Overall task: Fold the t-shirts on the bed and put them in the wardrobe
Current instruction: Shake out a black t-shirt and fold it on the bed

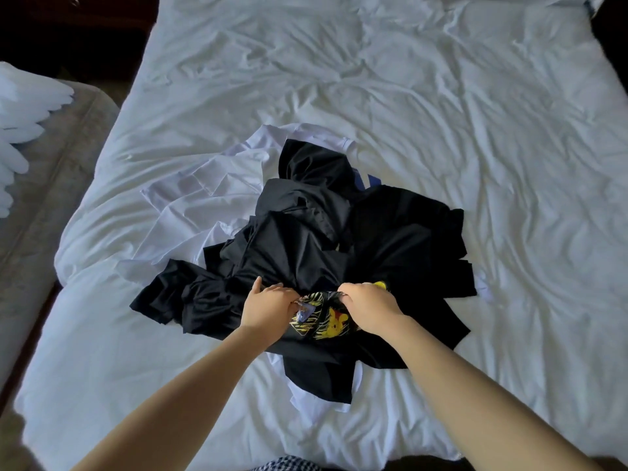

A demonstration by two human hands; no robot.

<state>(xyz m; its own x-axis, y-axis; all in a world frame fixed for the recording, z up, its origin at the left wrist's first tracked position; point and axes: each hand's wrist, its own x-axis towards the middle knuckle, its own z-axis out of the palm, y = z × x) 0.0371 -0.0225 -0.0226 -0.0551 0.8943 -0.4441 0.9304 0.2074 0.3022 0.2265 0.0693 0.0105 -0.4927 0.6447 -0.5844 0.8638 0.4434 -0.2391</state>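
Where heaped unfolded, near middle of bed (441, 96): pile of black and white t-shirts (306, 215). Left hand (268, 307), right hand (368, 305): both curled, pinching black printed t-shirt (326, 321) at near edge. Step, likely: singling out first shirt. Next: lifting clear, spreading flat.

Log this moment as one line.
stage: taking shirt from pile | left hand: grips printed black t-shirt | right hand: grips same shirt | pile: unfolded, on bed
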